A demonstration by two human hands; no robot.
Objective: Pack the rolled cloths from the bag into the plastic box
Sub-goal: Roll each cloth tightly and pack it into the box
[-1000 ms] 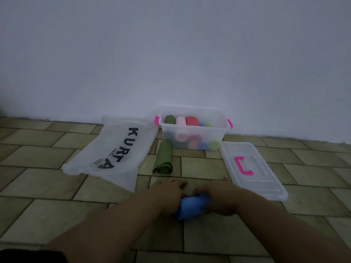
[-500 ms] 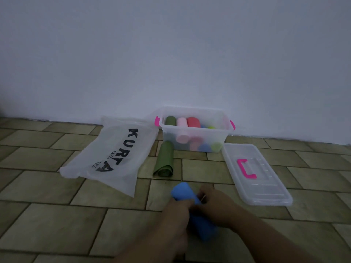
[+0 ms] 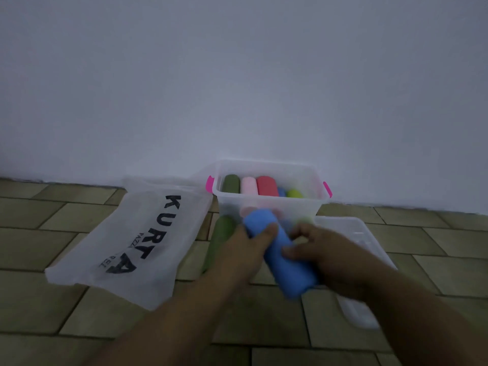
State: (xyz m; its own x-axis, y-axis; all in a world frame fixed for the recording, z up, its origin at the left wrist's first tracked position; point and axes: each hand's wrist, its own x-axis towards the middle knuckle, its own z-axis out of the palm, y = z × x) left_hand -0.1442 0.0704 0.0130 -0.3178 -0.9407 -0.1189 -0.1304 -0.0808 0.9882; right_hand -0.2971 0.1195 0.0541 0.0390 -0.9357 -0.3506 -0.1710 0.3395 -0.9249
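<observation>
A rolled blue cloth [image 3: 280, 252] is held in the air in front of the clear plastic box [image 3: 269, 167]. My left hand [image 3: 245, 249] grips its upper left end with the thumb across the roll. My right hand [image 3: 324, 252] holds its right side with curled fingers. Several rolled cloths lie in the box: green, pink, red, blue and lime. A rolled green cloth [image 3: 220, 239] lies on the floor in front of the box, partly hidden by my left hand. The flat white bag [image 3: 137, 241] printed KURTA lies to the left.
The clear box lid [image 3: 364, 241] lies on the tiled floor to the right, mostly behind my right arm. The box stands against a plain white wall [image 3: 237, 88]. Tiled floor [image 3: 39, 299] stretches to the left and front.
Both hands lifted the blue roll from the floor and brought it up and forward toward the box. The view has moved closer to the box.
</observation>
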